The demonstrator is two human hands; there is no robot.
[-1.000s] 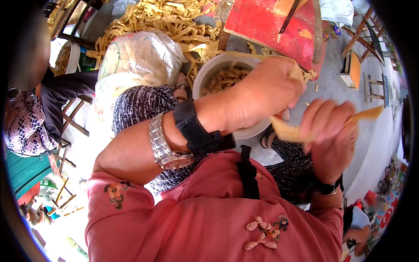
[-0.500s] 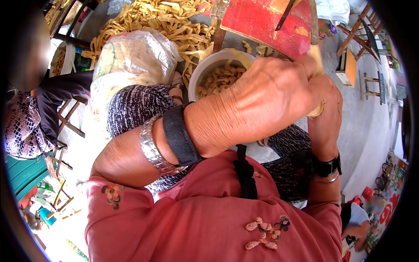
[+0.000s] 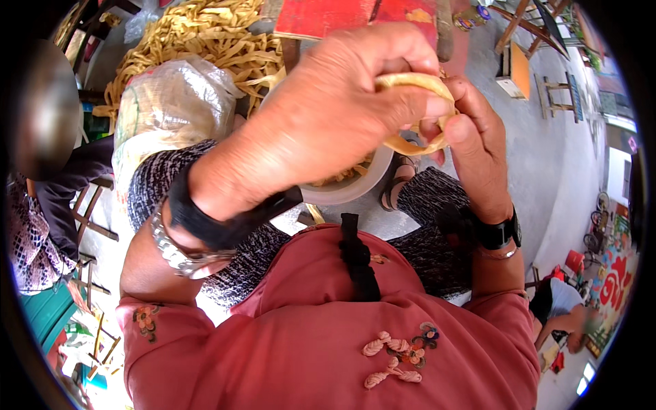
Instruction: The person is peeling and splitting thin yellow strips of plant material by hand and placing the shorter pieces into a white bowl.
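Note:
A pale yellow, flexible strip point(image 3: 415, 80) is bent into a loop between my two hands, above the near side of a red wooden bench. My left hand point(image 3: 335, 102) closes around the loop's left side, its thumb pressed against the strip. With thumb and fingers, my right hand point(image 3: 482, 147) pinches the loop's right side. Below them stands a white tub point(image 3: 383, 167) with small knotted yellow-brown pieces point(image 3: 342, 176) inside. My left forearm and hand cover much of the tub. I cannot tell what the strip is made of.
A heap of similar long strips point(image 3: 198, 31) lies on the floor beyond a bulging plastic sack point(image 3: 174, 102), at the left. The red bench point(image 3: 314, 20) stands ahead. Another person's dark-trousered leg point(image 3: 75, 174) is at the left. A small stool point(image 3: 564, 96) stands far right.
My hands have shifted left and turned, and the strip now shows as an open loop between them. The view has also moved, so the bench and heap sit further left and higher.

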